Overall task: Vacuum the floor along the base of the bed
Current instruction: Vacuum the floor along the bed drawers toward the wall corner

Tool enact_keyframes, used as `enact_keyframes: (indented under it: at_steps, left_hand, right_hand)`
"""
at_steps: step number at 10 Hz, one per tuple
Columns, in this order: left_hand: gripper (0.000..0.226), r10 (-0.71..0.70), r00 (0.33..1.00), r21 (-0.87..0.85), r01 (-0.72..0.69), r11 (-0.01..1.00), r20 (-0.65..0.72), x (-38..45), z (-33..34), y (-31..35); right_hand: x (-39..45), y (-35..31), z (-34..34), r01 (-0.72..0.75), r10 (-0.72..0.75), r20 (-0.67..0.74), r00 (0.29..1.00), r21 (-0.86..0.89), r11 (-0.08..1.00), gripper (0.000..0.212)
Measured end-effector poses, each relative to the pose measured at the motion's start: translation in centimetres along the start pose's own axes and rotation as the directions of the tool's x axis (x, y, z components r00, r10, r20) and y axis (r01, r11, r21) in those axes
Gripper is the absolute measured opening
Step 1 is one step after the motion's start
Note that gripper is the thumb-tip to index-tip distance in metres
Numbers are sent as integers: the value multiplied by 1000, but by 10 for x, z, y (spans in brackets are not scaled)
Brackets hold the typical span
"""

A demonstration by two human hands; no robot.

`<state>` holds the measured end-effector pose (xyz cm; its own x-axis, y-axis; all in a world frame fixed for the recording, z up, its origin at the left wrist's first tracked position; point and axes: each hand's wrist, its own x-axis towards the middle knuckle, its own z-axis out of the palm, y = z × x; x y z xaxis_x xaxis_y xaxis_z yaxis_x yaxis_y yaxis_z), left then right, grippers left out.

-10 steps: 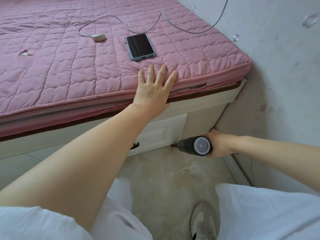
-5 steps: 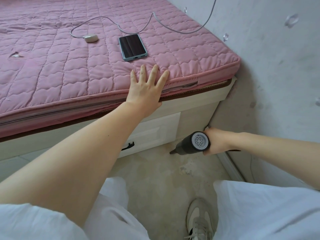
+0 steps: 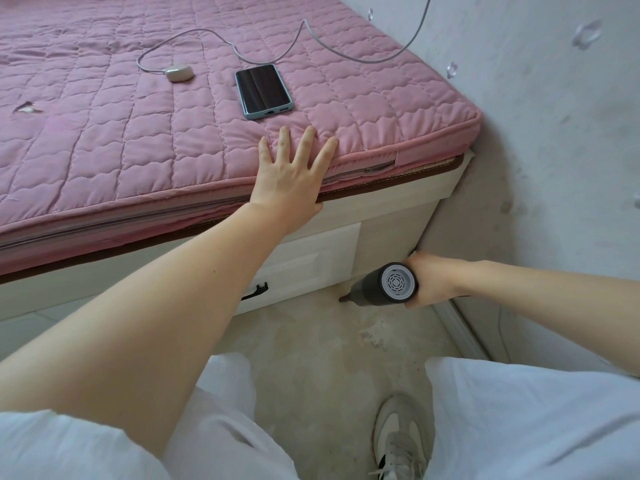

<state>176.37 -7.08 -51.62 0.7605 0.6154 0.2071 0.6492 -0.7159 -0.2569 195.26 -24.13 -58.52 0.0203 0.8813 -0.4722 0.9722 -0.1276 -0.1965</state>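
— Bedroom corner: pale scuffed wall (image 3: 554, 140) on the right, dusty concrete floor (image 3: 311, 348) below, with grit gathered near the skirting.

— And largest of all?

— Bed (image 3: 398, 216), pink quilted mattress (image 3: 138, 133) over a white base, filling the upper left. White drawer front (image 3: 311, 258) with a dark handle (image 3: 256, 292) set into the base near the corner.

— Reason for the left hand up there?

— Left hand (image 3: 287, 181) flat on the mattress edge, fingers straight and spread, gripping nothing. Probably a brace for leaning down and forward.

— Vacuum itself?

— Handheld vacuum (image 3: 384, 284), dark barrel, grey vented rear cap facing up toward the camera. Clamped in the right hand (image 3: 429, 278), fingers curled round the handle. Tilted nose-down, narrow nozzle tip at the floor just beside the foot of the base, under the drawer's right end. Seemingly angled that way to reach the seam where base meets floor.

— Progress?

— Hard to judge; grey patch of debris just behind the nozzle, so more passes likely needed.

— Smaller things?

— Phone (image 3: 263, 91) face up on the quilt near the left fingertips, small white charger puck (image 3: 178, 72) farther in, thin cable (image 3: 284, 50) looping off toward the wall. One pale shoe (image 3: 398, 438) between white trouser legs.
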Motion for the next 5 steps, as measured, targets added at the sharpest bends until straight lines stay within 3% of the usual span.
enact_keyframes:
  at_steps: [5]
  left_hand:
    - [97,-15,1000,6,15,1000,13,-1,-2,2]
  right_hand:
    - [-26,0,-11,-88,86,55,995,25,996,34]
